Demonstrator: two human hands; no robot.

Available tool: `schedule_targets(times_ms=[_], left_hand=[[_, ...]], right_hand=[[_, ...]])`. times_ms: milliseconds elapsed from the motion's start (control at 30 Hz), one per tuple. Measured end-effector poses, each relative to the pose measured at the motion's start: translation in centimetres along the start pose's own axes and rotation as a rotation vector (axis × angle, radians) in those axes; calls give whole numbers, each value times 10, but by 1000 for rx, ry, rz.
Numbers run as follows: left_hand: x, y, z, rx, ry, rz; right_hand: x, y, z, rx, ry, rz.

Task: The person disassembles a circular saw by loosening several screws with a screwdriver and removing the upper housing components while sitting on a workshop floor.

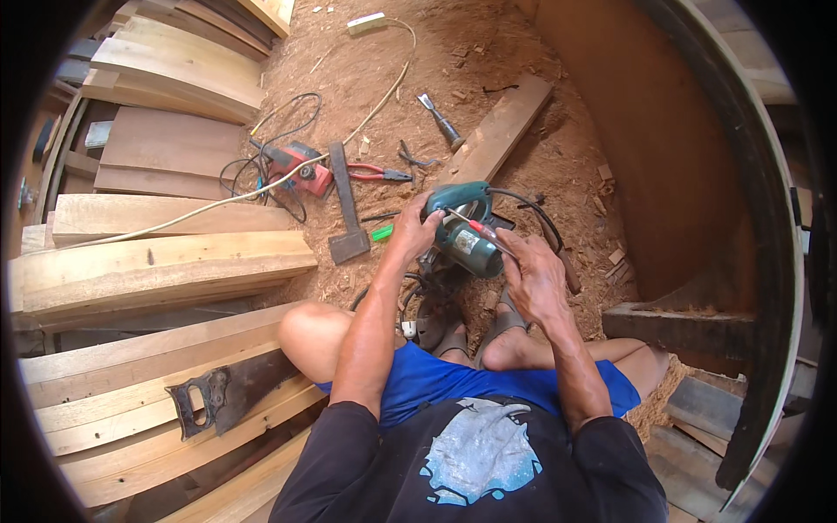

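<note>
A green corded power tool (pixel 472 249), which looks like a circular saw, stands on the ground between my feet. My left hand (pixel 413 228) is closed on its handle. In my right hand (pixel 536 277) is a screwdriver (pixel 491 234) with a red and clear handle. The screwdriver's shaft points left, and its tip meets the tool's handle close to my left fingers. What the tip touches is too small to make out. My hands partly cover the tool, and its lower part is hard to tell.
A hammer (pixel 345 209), red-handled pliers (pixel 375 173), a red power tool (pixel 301 167) and a chisel (pixel 441 122) lie on the sawdust. Behind the green tool is a plank (pixel 497 131). A handsaw (pixel 231 397) rests on stacked boards at left. A cable (pixel 384 100) crosses the ground.
</note>
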State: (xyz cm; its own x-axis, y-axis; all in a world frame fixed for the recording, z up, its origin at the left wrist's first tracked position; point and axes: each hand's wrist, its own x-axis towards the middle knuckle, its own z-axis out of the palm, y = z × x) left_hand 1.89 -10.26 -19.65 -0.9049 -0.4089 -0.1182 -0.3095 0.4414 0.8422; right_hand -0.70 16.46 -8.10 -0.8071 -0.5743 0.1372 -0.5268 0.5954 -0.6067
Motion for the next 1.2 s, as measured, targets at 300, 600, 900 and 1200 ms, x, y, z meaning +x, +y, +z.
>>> schedule_targets(times_ms=[300, 600, 900, 1200], left_hand=[[-2, -2, -1, -2, 1, -21], [-4, 6, -4, 41, 11, 1], [-5, 13, -6, 42, -6, -26], [-7, 6, -2, -40, 28, -23]], right_hand=[[17, -10, 5, -61, -83, -39], [23, -13, 2, -86, -114, -5], [30, -19, -4, -134, -110, -44], [51, -37, -4, -46, -191, 200]])
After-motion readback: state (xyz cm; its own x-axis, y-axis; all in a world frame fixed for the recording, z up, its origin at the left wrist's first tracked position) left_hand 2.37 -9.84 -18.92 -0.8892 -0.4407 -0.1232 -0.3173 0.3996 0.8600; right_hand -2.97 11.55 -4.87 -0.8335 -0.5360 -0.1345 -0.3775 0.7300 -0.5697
